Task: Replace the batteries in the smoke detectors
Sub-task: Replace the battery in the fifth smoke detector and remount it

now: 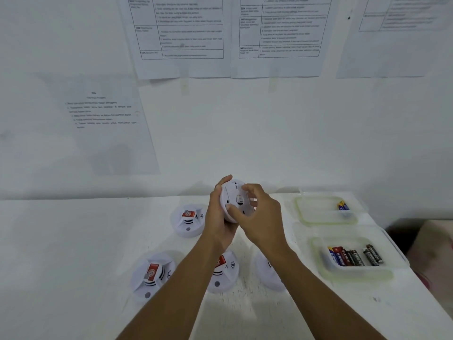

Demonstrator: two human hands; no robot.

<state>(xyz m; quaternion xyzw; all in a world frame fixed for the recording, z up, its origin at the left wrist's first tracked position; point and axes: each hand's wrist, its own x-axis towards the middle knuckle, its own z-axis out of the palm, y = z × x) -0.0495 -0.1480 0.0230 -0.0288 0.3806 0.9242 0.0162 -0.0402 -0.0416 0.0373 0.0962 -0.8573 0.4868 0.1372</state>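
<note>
Both hands, left hand (219,218) and right hand (261,217), grip one smoke detector (235,195) above the worktop (73,241), so a slipped twist might drop it on the other detectors (153,276) underneath.

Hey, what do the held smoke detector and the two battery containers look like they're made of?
Held smoke detector: probably moulded plastic, matte white, with seams and slots. Near container and far container: likely clear plastic, slightly frosted, see-through walls, greenish rims.

Wall sheets (181,33): print too blurred to read; upper ones cut by top edge. Held smoke detector (236,198): rim partly covered by left hand (218,217), right hand (259,217). Middle front detector (225,276), right front detector (266,273), by worktop (73,241) front edge: partly behind forearms. Labels on batteries (355,257) illegible.
</note>
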